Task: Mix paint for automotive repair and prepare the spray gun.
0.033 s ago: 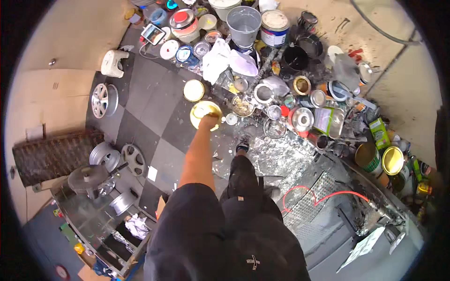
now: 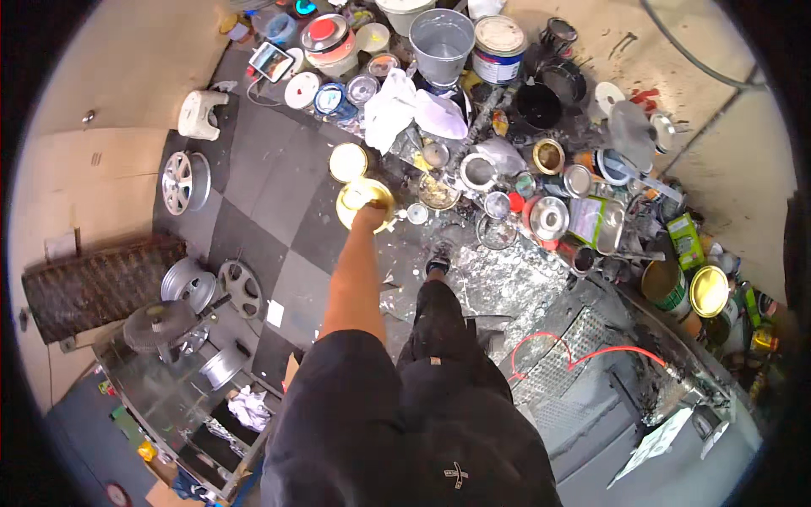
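Observation:
My left hand (image 2: 369,213) is at the near right rim of a round, yellow-rimmed paint tin (image 2: 348,203) with pale yellow inside. Its fingers look closed on that rim, though they are small and partly hidden from above. Just beyond stands a second round tin (image 2: 348,163) with a pale cream top. A small pale lid (image 2: 417,214) lies on the floor to the right of my hand. My right hand is out of view.
Paint tins and lids crowd the far right, with a metal bucket (image 2: 441,46) and white cloth (image 2: 391,110) among them. Wheel rims (image 2: 177,183) and a white stool (image 2: 201,115) stand left. A red hose (image 2: 621,349) crosses the metal plate at right.
My left hand and the yellow-rimmed tin have shifted slightly left and away from me. The tins and lids around them look unmoved.

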Demonstrator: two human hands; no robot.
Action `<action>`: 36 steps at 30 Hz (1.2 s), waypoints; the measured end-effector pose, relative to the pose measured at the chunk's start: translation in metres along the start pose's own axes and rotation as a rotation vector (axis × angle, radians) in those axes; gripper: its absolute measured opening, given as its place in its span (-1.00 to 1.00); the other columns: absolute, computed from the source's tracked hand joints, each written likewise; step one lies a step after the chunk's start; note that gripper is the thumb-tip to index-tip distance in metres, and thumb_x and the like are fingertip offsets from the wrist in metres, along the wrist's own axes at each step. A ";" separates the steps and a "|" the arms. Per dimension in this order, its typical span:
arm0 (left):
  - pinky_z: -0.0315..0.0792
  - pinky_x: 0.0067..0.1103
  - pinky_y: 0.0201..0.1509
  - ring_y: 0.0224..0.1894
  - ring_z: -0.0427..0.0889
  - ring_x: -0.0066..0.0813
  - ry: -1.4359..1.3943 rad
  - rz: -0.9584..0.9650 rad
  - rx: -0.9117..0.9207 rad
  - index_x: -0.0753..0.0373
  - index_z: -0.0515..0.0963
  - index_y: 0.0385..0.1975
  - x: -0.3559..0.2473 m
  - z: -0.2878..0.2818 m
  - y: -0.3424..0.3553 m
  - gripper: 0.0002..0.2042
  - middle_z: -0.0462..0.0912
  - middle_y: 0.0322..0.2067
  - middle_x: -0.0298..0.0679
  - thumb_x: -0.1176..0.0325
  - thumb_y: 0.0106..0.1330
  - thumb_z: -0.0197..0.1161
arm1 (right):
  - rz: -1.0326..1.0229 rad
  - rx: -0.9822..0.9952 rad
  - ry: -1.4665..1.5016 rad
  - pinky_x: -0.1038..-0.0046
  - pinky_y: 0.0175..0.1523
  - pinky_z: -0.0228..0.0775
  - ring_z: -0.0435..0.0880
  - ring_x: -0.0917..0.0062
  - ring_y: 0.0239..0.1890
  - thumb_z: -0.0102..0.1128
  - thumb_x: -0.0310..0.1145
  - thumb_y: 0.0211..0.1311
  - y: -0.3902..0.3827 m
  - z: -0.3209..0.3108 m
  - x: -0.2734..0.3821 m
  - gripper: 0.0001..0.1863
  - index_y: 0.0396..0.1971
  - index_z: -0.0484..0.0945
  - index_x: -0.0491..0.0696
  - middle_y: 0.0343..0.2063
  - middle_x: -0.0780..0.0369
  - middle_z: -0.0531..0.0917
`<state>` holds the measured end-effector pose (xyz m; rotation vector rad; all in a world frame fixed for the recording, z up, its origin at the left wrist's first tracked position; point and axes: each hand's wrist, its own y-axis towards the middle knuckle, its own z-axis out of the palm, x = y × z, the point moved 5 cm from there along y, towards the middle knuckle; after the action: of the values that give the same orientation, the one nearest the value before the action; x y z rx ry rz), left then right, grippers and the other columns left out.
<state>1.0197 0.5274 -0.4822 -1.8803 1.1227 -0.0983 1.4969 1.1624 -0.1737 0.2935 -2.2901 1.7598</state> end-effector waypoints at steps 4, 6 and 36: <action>0.49 -0.27 0.24 0.19 0.63 -0.03 0.098 -0.050 -0.067 0.20 0.56 0.22 0.066 -0.050 0.069 -0.43 0.68 0.11 -0.01 -0.05 0.34 0.18 | 0.147 -0.004 0.094 0.45 -0.32 0.49 0.65 0.50 -0.36 0.32 -0.22 0.38 -0.012 0.027 0.035 -0.62 0.05 0.53 -0.12 -0.30 0.22 0.70; 0.49 -0.26 0.22 0.18 0.63 0.00 0.019 0.039 -0.152 0.23 0.56 0.21 0.101 -0.097 0.088 -0.45 0.69 0.08 0.03 -0.02 0.34 0.21 | 0.184 -0.004 0.177 0.45 -0.37 0.48 0.64 0.51 -0.39 0.31 -0.22 0.38 -0.015 0.035 0.041 -0.63 0.04 0.53 -0.11 -0.31 0.23 0.70; 0.28 -0.16 0.43 0.32 0.37 0.14 -0.080 1.244 -0.389 0.26 0.21 0.39 -0.451 -0.130 -0.146 0.01 0.38 0.28 0.11 0.40 -0.15 0.66 | -0.136 -0.337 -0.045 0.40 -0.14 0.56 0.77 0.39 -0.24 0.27 -0.24 0.34 -0.048 0.150 0.125 -0.57 0.10 0.57 -0.18 -0.30 0.13 0.77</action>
<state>0.7917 0.7954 -0.1395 -1.1525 2.1435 0.9288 1.3828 1.0033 -0.1281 0.4155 -2.4804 1.2890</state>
